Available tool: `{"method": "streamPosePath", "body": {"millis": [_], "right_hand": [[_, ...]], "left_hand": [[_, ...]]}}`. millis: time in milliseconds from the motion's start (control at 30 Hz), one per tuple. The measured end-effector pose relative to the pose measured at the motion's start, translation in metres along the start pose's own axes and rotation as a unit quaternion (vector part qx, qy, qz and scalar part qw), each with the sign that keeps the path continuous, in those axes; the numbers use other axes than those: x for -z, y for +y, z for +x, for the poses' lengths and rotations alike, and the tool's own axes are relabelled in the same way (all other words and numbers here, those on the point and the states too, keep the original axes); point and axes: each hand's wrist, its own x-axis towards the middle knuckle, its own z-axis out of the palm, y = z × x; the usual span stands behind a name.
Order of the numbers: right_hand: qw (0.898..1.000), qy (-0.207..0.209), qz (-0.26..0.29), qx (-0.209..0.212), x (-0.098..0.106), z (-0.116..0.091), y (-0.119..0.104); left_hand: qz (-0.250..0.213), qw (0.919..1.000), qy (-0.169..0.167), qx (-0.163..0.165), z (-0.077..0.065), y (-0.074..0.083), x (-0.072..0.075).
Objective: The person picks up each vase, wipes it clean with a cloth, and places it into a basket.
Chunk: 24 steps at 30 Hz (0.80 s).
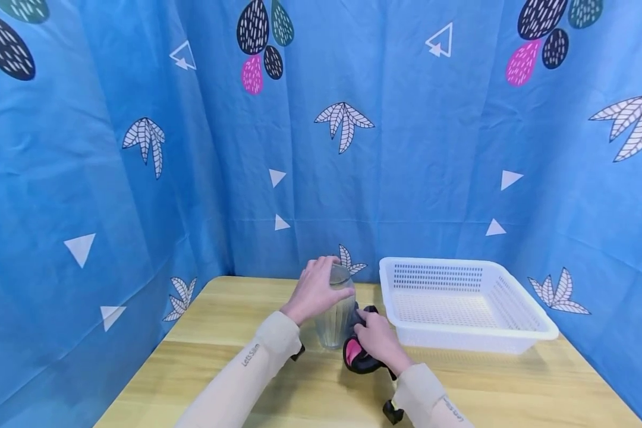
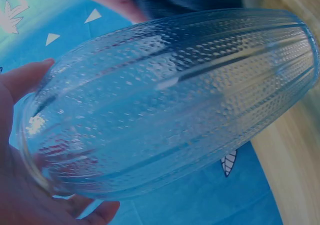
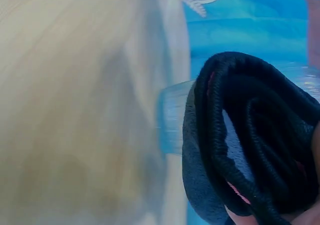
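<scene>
My left hand (image 1: 314, 290) grips a clear ribbed glass vase (image 1: 330, 330) around its upper end, thumb on one side and fingers on the other. Dimpled texture and long ridges run along the glass in the left wrist view, and its lower end is near the tabletop. My right hand (image 1: 378, 340) holds a dark, rolled cloth item (image 3: 212, 135) with thick black edging and a bit of pink inside. That cloth sits right beside the vase's right side and overlaps it in the right wrist view. Most of my right hand is hidden behind the cloth there.
A white plastic basket (image 1: 473, 337) with perforated walls stands to the right on the wooden table (image 1: 208, 356). Blue patterned curtain (image 1: 321, 178) hangs behind the table and along both sides.
</scene>
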Motion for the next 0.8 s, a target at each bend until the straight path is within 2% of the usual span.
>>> {"method": "streamPosePath", "body": {"millis": [167, 267, 400, 500, 633, 800], "right_hand": [[0.999, 0.02, 0.03, 0.009, 0.027, 0.001, -0.02], [0.998, 0.043, 0.022, 0.027, 0.041, 0.002, -0.03], [0.994, 0.088, 0.002, 0.058, 0.051, 0.003, -0.04], [0.992, 0.106, 0.006, 0.068, 0.054, 0.004, -0.044], [0.993, 0.101, -0.009, 0.066, 0.051, 0.006, -0.044], [0.995, 0.068, -0.054, 0.056, 0.041, 0.007, -0.038]], "left_hand": [[0.022, 0.9996, -0.015, -0.006, 0.002, 0.006, 0.006], [0.02, 0.9991, -0.033, -0.017, 0.004, 0.008, 0.008], [0.017, 0.9981, -0.051, -0.031, 0.004, 0.009, 0.007], [0.011, 0.9976, -0.054, -0.042, 0.005, 0.007, 0.004], [-0.007, 0.9975, -0.048, -0.051, 0.006, 0.003, 0.002], [-0.025, 0.998, -0.032, -0.049, 0.004, 0.001, 0.0]]}}
